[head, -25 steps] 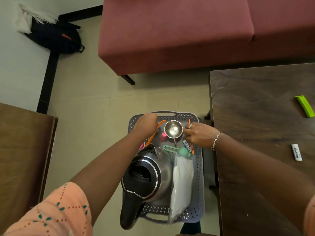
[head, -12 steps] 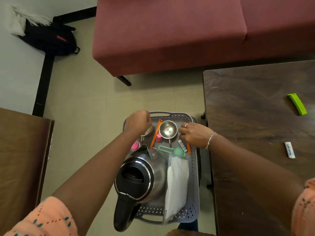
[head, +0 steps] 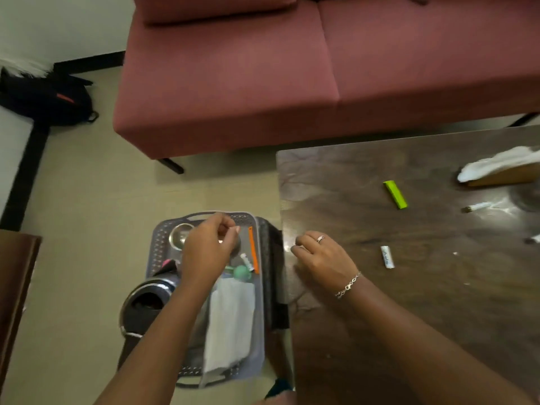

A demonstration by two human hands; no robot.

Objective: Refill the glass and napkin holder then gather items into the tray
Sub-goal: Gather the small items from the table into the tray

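A grey perforated tray point(head: 260, 287) stands left of the dark wooden table point(head: 409, 287). In it lie a steel kettle point(head: 146, 305), a clear bag of white napkins point(head: 230, 320), a steel cup point(head: 178, 235), an orange stick point(head: 253, 249), a small white tube point(head: 247, 261) and a green spoon point(head: 242, 271). My left hand point(head: 209, 249) hovers over the tray's far end with thumb and finger pinched; anything in it is hidden. My right hand point(head: 318, 258) rests on the table's left edge, fingers curled, holding nothing. A wooden napkin holder point(head: 502, 171) with white napkins stands far right.
On the table lie a green clip point(head: 395, 194), a white tube point(head: 387, 257) and a rolled white item point(head: 479, 206). A red sofa point(head: 292, 68) stands behind, a black bag point(head: 49, 100) lies on the floor at left, and another wooden table's edge point(head: 14, 287) shows at left.
My right hand has left the tray and moved right onto the table's edge. My left hand has shifted right across the tray's far end. The view has swung right, showing the napkin holder.
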